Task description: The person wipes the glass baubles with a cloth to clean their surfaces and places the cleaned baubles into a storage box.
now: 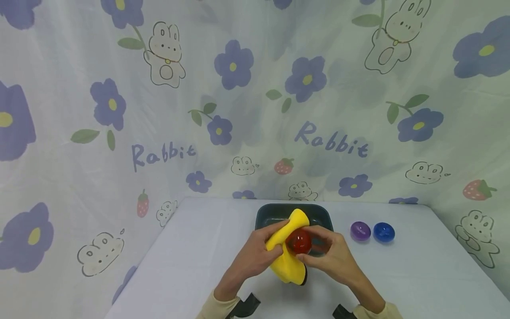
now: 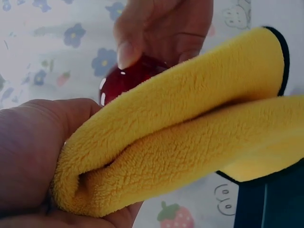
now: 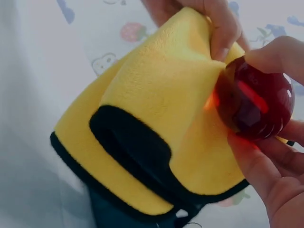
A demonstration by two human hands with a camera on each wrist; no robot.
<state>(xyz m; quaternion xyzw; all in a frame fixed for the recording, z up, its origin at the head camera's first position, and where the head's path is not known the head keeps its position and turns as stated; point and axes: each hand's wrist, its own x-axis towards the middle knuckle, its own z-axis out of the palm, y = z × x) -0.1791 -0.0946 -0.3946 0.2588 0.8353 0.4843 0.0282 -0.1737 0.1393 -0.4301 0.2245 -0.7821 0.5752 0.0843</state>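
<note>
My left hand (image 1: 255, 251) grips a folded yellow plush cloth (image 1: 287, 266) with black edging, which hangs down between the two hands. With thumb and fingers my right hand (image 1: 336, 260) holds a shiny, see-through red ball (image 1: 300, 242). In the right wrist view the red ball (image 3: 256, 102) lies close against the cloth (image 3: 156, 76). The cloth (image 2: 156, 123) covers part of the ball in the left wrist view. Both hands are above the near part of a dark green rectangular tray (image 1: 272, 214), whose front is largely hidden by them.
To the right of the tray, a shiny purple ball (image 1: 360, 231) and a blue ball (image 1: 384, 232) sit side by side on the white table (image 1: 199, 248). Behind the table hangs a curtain (image 1: 255, 110) printed with rabbits and flowers.
</note>
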